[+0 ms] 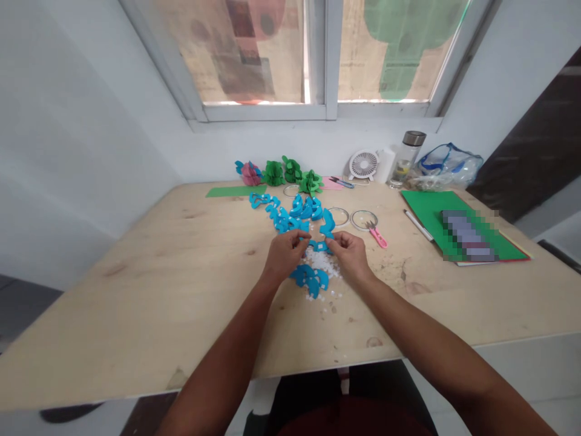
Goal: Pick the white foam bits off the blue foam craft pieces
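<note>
My left hand (pixel 285 252) and my right hand (pixel 348 254) meet over the middle of the wooden table (pixel 158 284). Both pinch one small blue paper cutout (pixel 319 246) between their fingertips, the left at its left end, the right at its right end. Just below the hands lie more blue cutouts (pixel 310 279) on a scatter of small white bits (pixel 320 261). Beyond the hands a trail of several blue cutouts (pixel 285 215) runs toward the window.
Folded green paper shapes (pixel 293 171) and a pink one (pixel 250 172) stand at the back edge. Pink-handled snips (pixel 376 235), tape rings (pixel 339 216), a small white fan (pixel 364 164), a bottle (pixel 405 157), a plastic bag (pixel 447 165) and green sheets (pixel 436 212) lie right.
</note>
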{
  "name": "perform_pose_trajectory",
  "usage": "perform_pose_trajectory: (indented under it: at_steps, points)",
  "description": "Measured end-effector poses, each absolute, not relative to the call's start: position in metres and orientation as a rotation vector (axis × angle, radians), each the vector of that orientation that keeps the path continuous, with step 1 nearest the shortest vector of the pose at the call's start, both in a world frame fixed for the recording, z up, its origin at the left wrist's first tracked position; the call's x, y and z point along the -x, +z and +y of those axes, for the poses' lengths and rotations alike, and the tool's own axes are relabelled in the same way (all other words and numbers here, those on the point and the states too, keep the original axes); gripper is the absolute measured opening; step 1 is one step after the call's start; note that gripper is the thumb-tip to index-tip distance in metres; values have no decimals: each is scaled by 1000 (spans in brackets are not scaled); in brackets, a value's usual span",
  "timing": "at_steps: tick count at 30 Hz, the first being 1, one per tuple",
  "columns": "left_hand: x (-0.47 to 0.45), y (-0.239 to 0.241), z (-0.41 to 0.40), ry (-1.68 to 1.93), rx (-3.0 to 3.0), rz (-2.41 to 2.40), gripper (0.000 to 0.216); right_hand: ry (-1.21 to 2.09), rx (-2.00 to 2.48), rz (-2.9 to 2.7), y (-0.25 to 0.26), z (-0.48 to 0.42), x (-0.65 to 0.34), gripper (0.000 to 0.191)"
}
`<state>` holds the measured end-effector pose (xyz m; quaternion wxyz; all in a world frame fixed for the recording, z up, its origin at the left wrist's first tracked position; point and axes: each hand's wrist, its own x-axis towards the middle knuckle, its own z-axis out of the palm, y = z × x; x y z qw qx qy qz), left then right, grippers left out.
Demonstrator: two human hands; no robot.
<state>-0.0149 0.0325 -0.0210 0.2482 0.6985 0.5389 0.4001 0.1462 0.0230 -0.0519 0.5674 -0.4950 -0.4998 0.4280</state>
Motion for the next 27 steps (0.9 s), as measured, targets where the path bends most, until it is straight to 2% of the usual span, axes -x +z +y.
perform_pose_trajectory:
  at_steps: [4, 11, 16, 27]
  points:
    - [15, -18, 31, 1094, -1875, 1471, 21, 1022, 1154, -1155, -53, 25, -147, 33]
    - [4, -24, 28, 1113, -1694, 1093, 27, 1046, 1142, -1132, -45, 24, -149, 31]
    - [1, -26, 27, 1160, -1666, 1131, 21, 1107, 1111, -1120, -40, 22, -149, 31]
    - [-3, -29, 26, 1255, -1578, 1068, 27, 1202, 974, -1096, -43, 21, -146, 30]
